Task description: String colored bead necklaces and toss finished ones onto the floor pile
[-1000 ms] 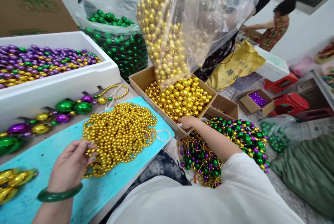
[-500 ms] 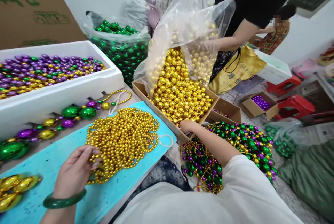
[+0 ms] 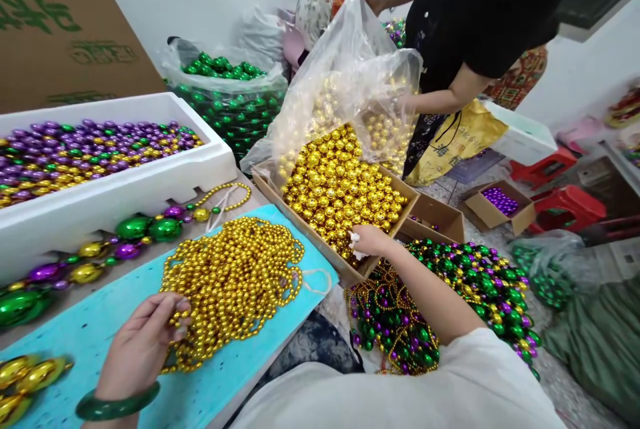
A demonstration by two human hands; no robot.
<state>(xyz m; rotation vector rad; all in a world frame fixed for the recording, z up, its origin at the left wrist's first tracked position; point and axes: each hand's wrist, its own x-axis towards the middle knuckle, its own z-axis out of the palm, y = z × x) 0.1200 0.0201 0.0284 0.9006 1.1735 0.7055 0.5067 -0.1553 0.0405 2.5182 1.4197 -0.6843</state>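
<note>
My left hand (image 3: 143, 342), with a green bangle on its wrist, is closed at the left edge of a pile of gold bead strands (image 3: 235, 282). Its fingertips pinch gold beads of a strand. The pile lies on a light-blue board (image 3: 130, 385). My right hand (image 3: 371, 242) is at the near corner of a cardboard box (image 3: 320, 250) of loose gold balls (image 3: 335, 192). White crumpled material (image 3: 355, 244) shows at its closed fingers; its exact kind is unclear. A co-worker's hands hold a clear plastic bag (image 3: 345, 49) of gold balls tilted over the box.
A white foam box (image 3: 215, 155) of purple, green and gold beads stands at left, a large ornament strand (image 3: 133, 227) before it. Behind is a bag of green balls (image 3: 225, 102). Mixed bead strands (image 3: 450, 282) hang at my right. Red stools (image 3: 567, 209) stand further off.
My right hand has risen slightly within the box, and white material now shows at its fingers. More gold balls fill the box; the co-worker's bag has sunk lower. My left hand hardly moved.
</note>
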